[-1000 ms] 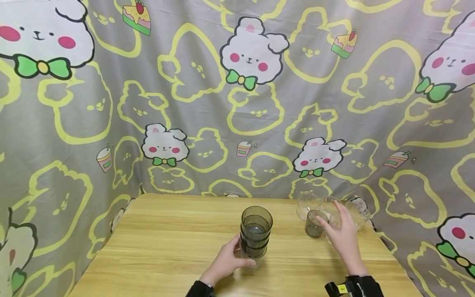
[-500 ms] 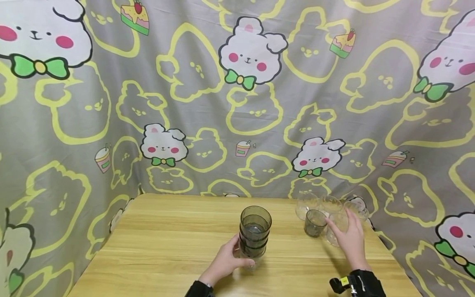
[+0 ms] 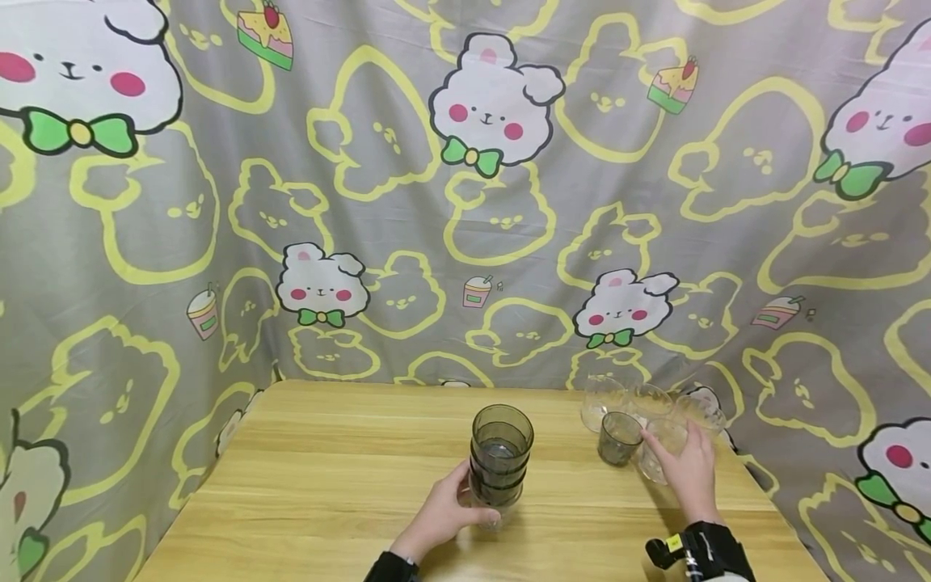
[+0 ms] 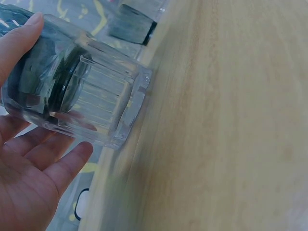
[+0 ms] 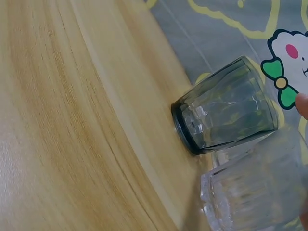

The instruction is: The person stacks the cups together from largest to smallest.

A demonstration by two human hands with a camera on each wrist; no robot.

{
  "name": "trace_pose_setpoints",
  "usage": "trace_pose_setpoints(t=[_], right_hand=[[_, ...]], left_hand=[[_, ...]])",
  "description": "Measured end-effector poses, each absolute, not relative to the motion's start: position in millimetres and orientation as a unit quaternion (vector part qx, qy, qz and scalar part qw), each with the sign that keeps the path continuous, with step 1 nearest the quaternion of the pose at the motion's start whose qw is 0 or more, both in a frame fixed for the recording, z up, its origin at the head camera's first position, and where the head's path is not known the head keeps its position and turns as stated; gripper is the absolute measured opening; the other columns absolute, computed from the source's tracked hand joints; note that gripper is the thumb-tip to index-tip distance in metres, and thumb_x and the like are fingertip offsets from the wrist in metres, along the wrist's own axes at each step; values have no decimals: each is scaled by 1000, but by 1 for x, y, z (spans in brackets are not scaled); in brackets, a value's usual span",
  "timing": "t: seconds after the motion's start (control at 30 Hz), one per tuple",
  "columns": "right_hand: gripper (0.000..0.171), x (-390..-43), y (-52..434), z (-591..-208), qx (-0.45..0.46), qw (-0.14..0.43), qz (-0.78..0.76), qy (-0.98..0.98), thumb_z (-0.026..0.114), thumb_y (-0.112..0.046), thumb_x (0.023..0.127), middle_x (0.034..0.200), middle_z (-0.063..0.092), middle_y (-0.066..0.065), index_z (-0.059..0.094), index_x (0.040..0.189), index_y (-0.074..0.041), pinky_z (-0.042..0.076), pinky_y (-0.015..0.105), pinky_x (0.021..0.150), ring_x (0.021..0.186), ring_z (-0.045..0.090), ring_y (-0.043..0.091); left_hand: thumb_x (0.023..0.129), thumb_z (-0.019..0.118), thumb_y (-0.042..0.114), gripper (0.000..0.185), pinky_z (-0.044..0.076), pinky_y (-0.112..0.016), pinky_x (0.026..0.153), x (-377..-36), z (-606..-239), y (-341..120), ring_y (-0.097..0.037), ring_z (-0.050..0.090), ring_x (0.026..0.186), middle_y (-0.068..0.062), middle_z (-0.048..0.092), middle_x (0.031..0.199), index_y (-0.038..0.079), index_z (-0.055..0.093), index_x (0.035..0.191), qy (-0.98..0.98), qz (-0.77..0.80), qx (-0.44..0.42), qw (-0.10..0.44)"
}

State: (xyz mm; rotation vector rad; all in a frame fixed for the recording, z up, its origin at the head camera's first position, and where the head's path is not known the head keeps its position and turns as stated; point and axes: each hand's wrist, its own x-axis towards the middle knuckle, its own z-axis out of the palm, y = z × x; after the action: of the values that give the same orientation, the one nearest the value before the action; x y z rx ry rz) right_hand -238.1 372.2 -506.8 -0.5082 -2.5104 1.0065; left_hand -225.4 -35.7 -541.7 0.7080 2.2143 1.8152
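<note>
A stack of dark smoked glasses (image 3: 502, 453) nested in a clear ribbed glass (image 4: 103, 106) stands mid-table. My left hand (image 3: 478, 495) grips its base, thumb on one side and fingers curled round the other. At the right, my right hand (image 3: 672, 443) wraps around a clear glass (image 3: 657, 457), seen close in the right wrist view as a clear glass (image 5: 255, 192). A small dark glass (image 3: 618, 438) stands just left of it, upright and apart from the hand; it also shows as the small dark glass (image 5: 226, 113) in the right wrist view.
Three more clear glasses (image 3: 604, 400) cluster at the table's back right corner, close to the edge. The wooden table (image 3: 327, 477) is hemmed in behind and on both sides by a grey cartoon-print cloth (image 3: 465, 242).
My right hand drew back from above the glass cluster and settled round the nearest clear glass. The left hand and the stack stayed put.
</note>
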Motion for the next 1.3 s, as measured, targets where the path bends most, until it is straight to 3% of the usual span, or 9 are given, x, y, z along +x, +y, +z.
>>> trace_pose_setpoints(t=[0.53, 0.73, 1.0, 1.3], right_hand=[[109, -243, 377, -515, -203, 161, 365, -894, 67, -55, 86, 155, 8, 38, 8, 152, 8, 20, 68, 117, 141, 16, 56], [110, -244, 378, -517, -206, 158, 351, -899, 65, -58, 86, 148, 18, 43, 8, 152, 9, 28, 70, 111, 132, 28, 58], [109, -240, 381, -514, -208, 158, 345, -902, 65, -59, 85, 146, 22, 43, 11, 153, 6, 29, 70, 110, 131, 30, 56], [107, -230, 383, -513, -206, 168, 345, -900, 65, -61, 85, 144, 27, 40, 14, 153, 5, 34, 71, 105, 127, 36, 52]], left_hand=[[78, 82, 29, 77, 49, -35, 109, -224, -541, -36, -28, 52, 131, -4, 54, 142, 26, 43, 144, 742, 617, 245, 93], [77, 82, 30, 80, 48, -38, 110, -224, -540, -37, -29, 50, 133, -3, 53, 144, 28, 41, 146, 743, 616, 242, 96], [77, 83, 30, 80, 48, -40, 110, -225, -540, -36, -30, 50, 133, -5, 54, 143, 24, 42, 145, 746, 614, 237, 99], [77, 83, 30, 79, 48, -36, 110, -225, -541, -36, -28, 51, 132, -3, 53, 143, 27, 42, 145, 742, 618, 239, 99]])
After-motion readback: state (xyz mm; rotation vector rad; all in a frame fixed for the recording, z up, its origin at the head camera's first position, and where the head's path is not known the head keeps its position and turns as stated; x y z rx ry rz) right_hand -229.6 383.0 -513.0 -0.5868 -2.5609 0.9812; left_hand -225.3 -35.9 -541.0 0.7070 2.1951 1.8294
